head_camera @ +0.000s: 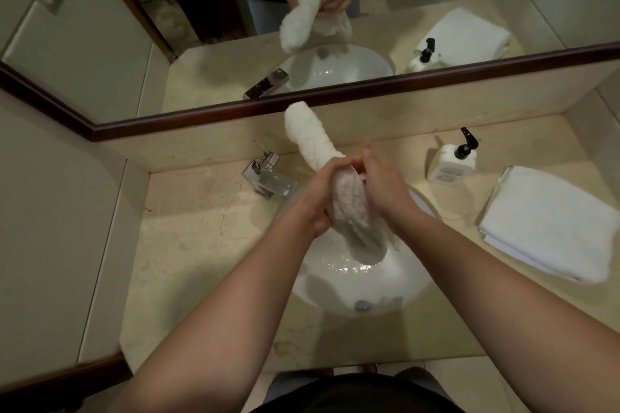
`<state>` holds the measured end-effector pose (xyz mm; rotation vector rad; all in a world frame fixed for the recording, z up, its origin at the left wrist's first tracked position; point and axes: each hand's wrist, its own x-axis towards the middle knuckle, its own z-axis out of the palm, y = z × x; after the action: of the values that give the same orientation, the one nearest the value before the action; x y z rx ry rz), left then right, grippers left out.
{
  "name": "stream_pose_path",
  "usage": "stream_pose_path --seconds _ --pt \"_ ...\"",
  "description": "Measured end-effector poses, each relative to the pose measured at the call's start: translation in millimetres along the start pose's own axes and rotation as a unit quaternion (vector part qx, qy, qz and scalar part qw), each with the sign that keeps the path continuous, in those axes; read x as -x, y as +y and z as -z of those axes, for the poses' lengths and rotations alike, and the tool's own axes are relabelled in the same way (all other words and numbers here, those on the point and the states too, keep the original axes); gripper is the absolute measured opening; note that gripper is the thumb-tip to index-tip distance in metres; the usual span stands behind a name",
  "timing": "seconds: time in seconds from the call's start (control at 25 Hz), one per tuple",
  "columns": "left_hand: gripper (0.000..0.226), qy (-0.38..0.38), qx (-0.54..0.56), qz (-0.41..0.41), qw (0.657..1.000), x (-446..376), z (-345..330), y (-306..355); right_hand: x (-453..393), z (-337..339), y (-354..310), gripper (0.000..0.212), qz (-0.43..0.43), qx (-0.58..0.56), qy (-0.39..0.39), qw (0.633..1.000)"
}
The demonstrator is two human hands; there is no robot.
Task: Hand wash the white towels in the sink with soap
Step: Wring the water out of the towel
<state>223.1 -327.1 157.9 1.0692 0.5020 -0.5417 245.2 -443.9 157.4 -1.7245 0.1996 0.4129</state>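
A wet white towel (349, 208), twisted into a thick roll, is held above the white round sink (412, 285). My left hand (320, 196) grips the roll's middle from the left. From the right, my right hand (380, 183) grips the same stretch. One end of the roll sticks up toward the mirror; the other hangs down over the wet basin. A white soap bottle with a black pump (453, 161) stands on the counter to the right. A folded dry white towel (550, 228) lies beside it.
A chrome faucet (268, 179) sits at the sink's back left. The beige stone counter (194, 238) surrounds the basin. A dark-framed mirror (302, 10) along the back wall reflects the hands and towel. The drain (362, 305) is at the basin's near side.
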Motion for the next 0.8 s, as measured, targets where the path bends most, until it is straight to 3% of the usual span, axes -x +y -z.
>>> stream_pose_path --seconds 0.04,0.12,0.28,0.36,0.6,0.72,0.8 --pt "0.034 -0.015 0.027 -0.003 1.000 -1 4 1 -5 5 -3 0.056 0.046 0.044 0.017 0.998" --pt "0.042 -0.043 0.079 0.003 0.996 -3 9 1 -17 11 -11 0.053 0.047 0.043 -0.011 0.998" --pt "0.044 -0.141 0.170 -0.008 0.975 -1 13 -4 -34 6 -16 0.056 -0.093 -0.149 -0.131 0.976" --pt "0.042 -0.149 0.230 -0.023 0.961 0 13 -6 -40 -1 -20 0.067 -0.152 -0.148 -0.188 0.959" --pt "0.027 -0.027 0.287 -0.082 0.954 -3 23 9 -22 -5 -16 0.065 -0.198 -0.192 -0.316 0.908" --pt "0.010 0.068 0.269 -0.130 0.952 -13 37 11 -9 2 -17 0.066 -0.199 -0.103 -0.404 0.887" --pt "0.015 0.134 0.253 -0.137 0.948 -22 46 11 -12 -4 -12 0.054 -0.167 -0.039 -0.394 0.903"
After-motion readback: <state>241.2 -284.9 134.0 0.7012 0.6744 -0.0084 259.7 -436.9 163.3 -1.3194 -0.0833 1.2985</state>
